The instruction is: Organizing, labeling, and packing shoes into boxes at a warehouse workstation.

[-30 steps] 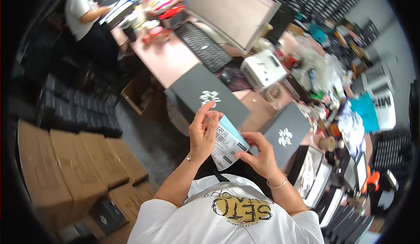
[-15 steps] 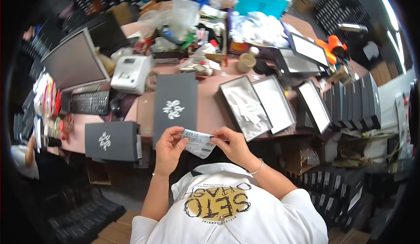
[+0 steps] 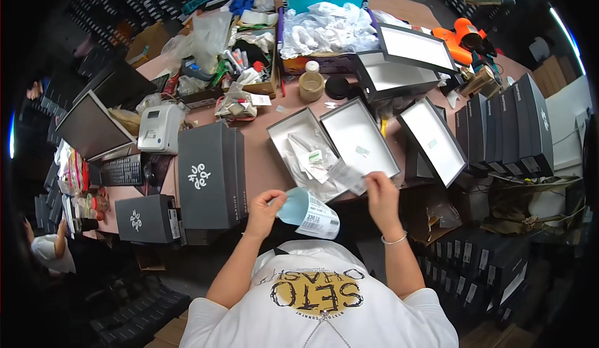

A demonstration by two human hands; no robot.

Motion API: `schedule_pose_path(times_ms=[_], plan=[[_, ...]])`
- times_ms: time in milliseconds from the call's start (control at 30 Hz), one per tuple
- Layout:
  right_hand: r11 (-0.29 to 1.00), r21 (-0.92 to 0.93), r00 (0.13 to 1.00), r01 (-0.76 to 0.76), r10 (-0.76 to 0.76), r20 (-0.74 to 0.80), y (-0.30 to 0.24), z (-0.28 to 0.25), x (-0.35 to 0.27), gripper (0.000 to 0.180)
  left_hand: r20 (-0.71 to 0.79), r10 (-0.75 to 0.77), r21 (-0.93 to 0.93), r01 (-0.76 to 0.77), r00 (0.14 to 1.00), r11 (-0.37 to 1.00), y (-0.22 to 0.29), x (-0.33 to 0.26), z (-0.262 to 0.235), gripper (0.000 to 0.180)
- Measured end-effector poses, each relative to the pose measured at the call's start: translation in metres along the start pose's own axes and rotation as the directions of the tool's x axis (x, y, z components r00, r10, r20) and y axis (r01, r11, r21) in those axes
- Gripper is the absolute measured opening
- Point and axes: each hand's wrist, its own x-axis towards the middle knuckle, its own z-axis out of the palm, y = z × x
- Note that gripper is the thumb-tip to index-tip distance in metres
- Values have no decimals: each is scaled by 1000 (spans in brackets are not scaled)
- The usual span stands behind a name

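Note:
Between the thumb and fingers of my left hand (image 3: 264, 213) is one end of a curled label strip (image 3: 319, 218), printed white on one side and pale blue on its backing. My right hand (image 3: 383, 202) is closed on the edge of a small, partly see-through label (image 3: 347, 177), apart from the strip. That label is over the near right edge of an open shoe box (image 3: 279, 137). Inside the box lie clear plastic wrapping and a white card (image 3: 315, 159); what the wrapping covers is hard to make out. Against the box's right side rests an upturned white-lined lid (image 3: 360, 129).
Closed dark grey shoe boxes (image 3: 209, 186) stand on the left by a keyboard (image 3: 121, 171) and white label printer (image 3: 160, 128). Another white-lined lid (image 3: 432, 141) leans at right, beside upright boxes (image 3: 511, 126). Behind are a jar (image 3: 311, 84) and a carton of crumpled white paper (image 3: 327, 31).
My hands have moved apart, the right one to the right with a label. The strip, earlier held between both hands, now hangs curled from my left. The head view has shifted.

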Motion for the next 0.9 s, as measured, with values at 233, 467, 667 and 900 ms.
schedule_pose_path(times_ms=[233, 467, 667, 900], plan=[[809, 534, 937, -247, 339, -80, 46, -56, -6, 10, 160, 305, 108, -324, 939, 940, 58, 29, -19, 11], [848, 450, 946, -281, 324, -19, 41, -30, -27, 11, 335, 306, 199, -384, 891, 902, 88, 52, -41, 17], [856, 432, 959, -283, 259, 113, 39, -19, -2, 14, 606, -14, 769, -582, 795, 264, 76, 43, -1, 25], [968, 160, 931, -195, 132, 340, 42, -18, 35, 18, 551, -6, 831, -548, 834, 96, -60, 26, 49, 29]])
